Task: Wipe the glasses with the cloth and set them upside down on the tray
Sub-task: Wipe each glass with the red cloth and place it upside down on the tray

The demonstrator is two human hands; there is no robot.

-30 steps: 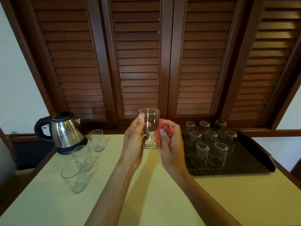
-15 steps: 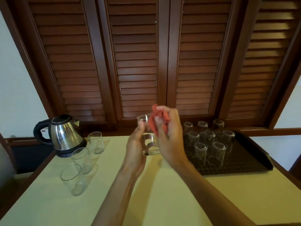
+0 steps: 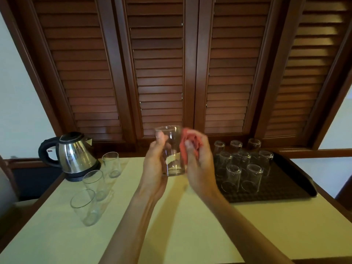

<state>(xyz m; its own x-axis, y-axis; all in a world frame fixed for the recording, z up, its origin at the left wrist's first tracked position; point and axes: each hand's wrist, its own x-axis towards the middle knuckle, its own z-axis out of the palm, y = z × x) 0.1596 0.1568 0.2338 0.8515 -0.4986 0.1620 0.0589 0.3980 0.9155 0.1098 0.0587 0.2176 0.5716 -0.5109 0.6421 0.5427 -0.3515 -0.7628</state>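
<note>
Left hand (image 3: 155, 168) grips the upright clear glass tumbler (image 3: 172, 151); right hand (image 3: 199, 162) clutches the bunched red cloth (image 3: 187, 143) against it. Steel kettle (image 3: 75, 155) and three upright glasses (image 3: 93, 184) sit left, black tray (image 3: 289, 185) of upturned glasses right.

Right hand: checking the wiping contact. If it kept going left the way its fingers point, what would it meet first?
Likely the held glass: the right hand grips the red cloth against its side.

The right hand (image 3: 198, 161) with the bunched red cloth (image 3: 190, 144) now sits beside the right wall of the clear drinking glass (image 3: 171, 149), having dropped from over the rim where it was half a second ago. The glass's open mouth shows uncovered again, as a second ago.
</note>
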